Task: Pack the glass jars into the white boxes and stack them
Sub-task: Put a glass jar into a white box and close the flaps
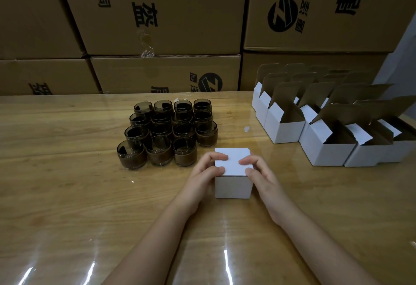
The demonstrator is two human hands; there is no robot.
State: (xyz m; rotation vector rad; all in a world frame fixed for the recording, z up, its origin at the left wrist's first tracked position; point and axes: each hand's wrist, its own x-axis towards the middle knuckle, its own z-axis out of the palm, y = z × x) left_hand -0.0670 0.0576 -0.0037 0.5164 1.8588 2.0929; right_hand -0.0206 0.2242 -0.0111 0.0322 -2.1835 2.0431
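So this looks like the closing step on one box. The small white cardboard box (233, 184) sits on the glossy wooden table (67, 183) right in front of the person with its lid down flat. Whether a jar is actually inside, no way to tell from here.

The left hand (203, 177) grips the box's left side and the right hand (262, 178) grips its right side. On both, the fingers curl over the top and the thumbs press at the near top edge, like they're tucking the flap home. So neither hand is free; both are wrapped round that one box.

The dark smoky glass jars (166, 131) stand in a tight block just left of and behind the box. The front row has a gap at its right end, next to the left hand's fingers. The open white boxes (284, 132) wait over on the right with their flaps up, well apart from the hands. Big brown cardboard cartons (157, 14) are piled behind the table.

My guess for the next move: make sure the lid is seated, then lift the box with an even squeeze, because thin card buckles. Set it somewhere to start a stack, since I don't see one yet.
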